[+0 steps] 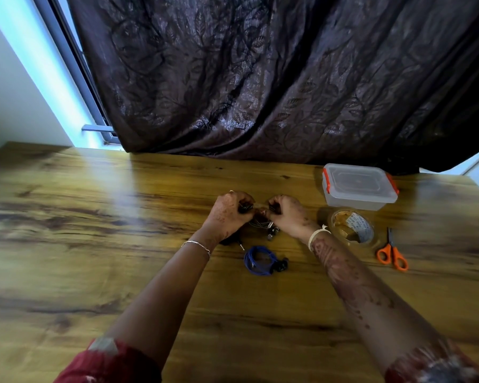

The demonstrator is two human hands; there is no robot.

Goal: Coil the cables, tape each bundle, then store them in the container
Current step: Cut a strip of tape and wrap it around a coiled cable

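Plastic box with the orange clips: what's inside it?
The plastic box has its lid on. Through the clear plastic nothing shows inside, but glare and blur could hide something small.

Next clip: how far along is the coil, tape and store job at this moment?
Looks done: a blue cable lies coiled on the table; whether it is taped is unclear. In hand: the left hand and right hand grip a dark cable bundle between them, apparently taping it. Left: storing, since the container has its lid on and nothing shows inside; the tape roll and scissors lie beside it.
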